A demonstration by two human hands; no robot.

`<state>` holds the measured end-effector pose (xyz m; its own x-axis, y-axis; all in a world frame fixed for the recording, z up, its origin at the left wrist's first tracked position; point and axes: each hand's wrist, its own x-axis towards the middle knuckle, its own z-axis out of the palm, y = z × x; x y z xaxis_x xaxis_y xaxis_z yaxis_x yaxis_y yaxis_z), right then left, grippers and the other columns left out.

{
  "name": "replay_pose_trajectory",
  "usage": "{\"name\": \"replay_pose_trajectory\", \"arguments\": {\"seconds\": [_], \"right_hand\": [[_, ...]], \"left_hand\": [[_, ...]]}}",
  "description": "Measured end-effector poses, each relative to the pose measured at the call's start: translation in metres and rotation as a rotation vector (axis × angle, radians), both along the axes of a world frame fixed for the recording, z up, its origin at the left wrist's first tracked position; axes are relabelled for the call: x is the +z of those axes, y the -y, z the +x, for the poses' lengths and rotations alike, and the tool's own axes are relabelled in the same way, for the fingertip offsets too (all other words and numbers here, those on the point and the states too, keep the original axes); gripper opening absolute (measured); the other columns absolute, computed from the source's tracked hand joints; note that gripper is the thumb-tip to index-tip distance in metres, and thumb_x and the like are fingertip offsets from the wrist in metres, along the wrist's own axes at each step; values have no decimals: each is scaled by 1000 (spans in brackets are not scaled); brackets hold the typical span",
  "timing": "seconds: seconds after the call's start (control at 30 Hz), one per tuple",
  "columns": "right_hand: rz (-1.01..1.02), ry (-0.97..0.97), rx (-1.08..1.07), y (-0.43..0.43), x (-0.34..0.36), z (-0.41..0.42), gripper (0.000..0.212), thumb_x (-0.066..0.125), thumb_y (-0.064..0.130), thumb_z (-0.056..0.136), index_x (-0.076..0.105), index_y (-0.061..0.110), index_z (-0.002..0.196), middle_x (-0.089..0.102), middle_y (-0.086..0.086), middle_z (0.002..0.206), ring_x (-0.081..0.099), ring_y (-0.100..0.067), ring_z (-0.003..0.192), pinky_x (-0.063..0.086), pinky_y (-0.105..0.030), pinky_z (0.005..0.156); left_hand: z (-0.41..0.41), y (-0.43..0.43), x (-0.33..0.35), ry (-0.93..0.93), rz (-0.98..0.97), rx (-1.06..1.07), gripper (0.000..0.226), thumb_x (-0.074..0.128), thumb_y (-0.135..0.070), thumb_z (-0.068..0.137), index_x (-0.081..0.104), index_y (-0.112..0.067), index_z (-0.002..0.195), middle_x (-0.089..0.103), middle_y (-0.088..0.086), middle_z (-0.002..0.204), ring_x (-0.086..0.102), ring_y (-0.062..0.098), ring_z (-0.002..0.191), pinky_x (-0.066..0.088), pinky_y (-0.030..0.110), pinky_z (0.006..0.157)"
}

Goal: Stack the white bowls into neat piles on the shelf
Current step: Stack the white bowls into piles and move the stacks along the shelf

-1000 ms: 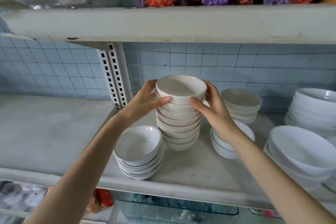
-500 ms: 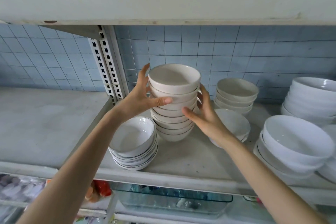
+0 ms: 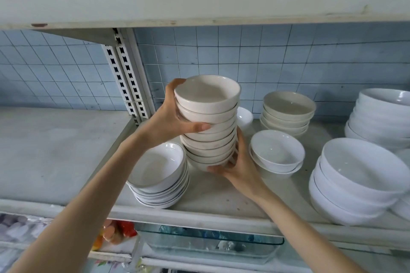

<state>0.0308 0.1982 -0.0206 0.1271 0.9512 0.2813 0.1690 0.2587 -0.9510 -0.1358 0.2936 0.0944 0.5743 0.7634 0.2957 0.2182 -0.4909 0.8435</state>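
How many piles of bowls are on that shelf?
7: tall held pile, dark-rimmed pile front left, white bowl half hidden behind, beige pile at back, small middle pile, big front-right pile, back-right pile; more may hide off right.

Tall cream bowl stack point(image 3: 208, 126), maybe lifted.

Tall bowl stack point(image 3: 208, 131): cream glazed ceramic, smooth, soft satin sheen.
Left of stack, shallow bowl pile point(image 3: 157, 175): white glazed ceramic, glossy, thin dark rim lines.
Right of stack, small white bowls point(image 3: 277, 153) and large white bowls point(image 3: 359, 182): bright glossy glaze, small highlights.
Behind-right of stack, short cream pile point(image 3: 288, 111): satin glaze.
Shelf board point(image 3: 55, 150) under stack: matt grey-white paint, scuffed.
Slotted upright point(image 3: 126, 77) left of stack: painted metal.
Wall point(image 3: 266, 55) behind stack: pale blue tile, smooth, faint sheen.
Below stack, dish point(image 3: 210, 246): clear glass.
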Motion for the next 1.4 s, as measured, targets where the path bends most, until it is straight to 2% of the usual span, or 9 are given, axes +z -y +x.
{"name": "replay_pose_trajectory", "arguments": {"seconds": [0.13, 0.27, 0.47, 0.63, 0.77, 0.87, 1.0, 1.17, 1.4], "right_hand": [[2, -34, 5, -3, -2, 2, 108, 85, 12, 64, 17, 44, 141, 40, 20, 142, 41, -5, 132, 40, -46, 107], [8, -52, 13, -10, 0, 2, 106, 86, 9, 62, 21, 42, 139, 45, 26, 135, 44, -4, 129, 41, -45, 106], [11, -79, 34, -24, 2, -4, 101, 90, 32, 54, 25, 62, 126, 46, 27, 134, 45, -4, 128, 42, -46, 104], [-4, -129, 70, -39, 1, -11, 99, 85, 5, 63, 25, 56, 124, 47, 37, 124, 47, 2, 123, 46, -32, 101], [11, -111, 67, -56, 1, -20, 98, 85, 1, 61, 30, 58, 119, 48, 35, 122, 48, 3, 121, 47, -26, 97], [21, -111, 69, -69, -2, -27, 100, 86, 2, 60, 30, 62, 117, 46, 32, 125, 47, 3, 122, 45, -32, 100], [44, -45, 49, -86, -2, -33, 99, 87, 13, 58, 29, 68, 117, 48, 34, 124, 46, -2, 124, 42, -38, 105], [-3, 12, 15, -108, -3, -42, 103, 87, 27, 55, 20, 51, 130, 45, 18, 133, 44, -5, 126, 39, -39, 107], [-16, 14, 51, -143, -9, -54, 116, 87, 31, 53, 15, 21, 144, 40, 4, 142, 40, -14, 132, 34, -47, 110]], "left_hand": [[0, -6, -1, -12, 8, 6, 106, 90, -31, 56, 19, -24, 135, 45, -16, 122, 51, -4, 111, 48, 18, 93], [-1, -10, -3, -23, -5, 38, 108, 86, -43, 48, 20, -30, 133, 46, -15, 123, 50, 1, 116, 49, 22, 93], [-6, -21, 0, -42, -5, 84, 108, 83, -49, 40, 21, -34, 127, 47, -16, 118, 52, -2, 109, 48, 16, 87], [-14, -36, 2, -80, -5, 122, 125, 82, -71, 25, 20, -34, 127, 45, -14, 118, 51, 1, 107, 46, 17, 87], [-22, -45, 5, -81, -30, 136, 117, 82, -49, 32, 19, -29, 129, 45, -14, 115, 50, 0, 105, 46, 13, 87], [-31, -54, 9, -111, -50, 160, 114, 80, -47, 35, 18, -30, 128, 45, -9, 116, 49, 10, 109, 45, 25, 94], [-39, -66, 10, -127, -80, 198, 114, 85, -39, 40, 17, -31, 132, 45, -13, 112, 49, 3, 101, 43, 25, 90], [-42, -86, 8, -134, -71, 243, 99, 80, -4, 68, 14, -24, 140, 44, -16, 108, 47, 15, 110, 45, 16, 79], [-51, -114, 5, -102, -123, 276, 111, 90, -19, 57, 15, -26, 139, 43, -17, 113, 47, 15, 113, 49, 16, 78]]}}
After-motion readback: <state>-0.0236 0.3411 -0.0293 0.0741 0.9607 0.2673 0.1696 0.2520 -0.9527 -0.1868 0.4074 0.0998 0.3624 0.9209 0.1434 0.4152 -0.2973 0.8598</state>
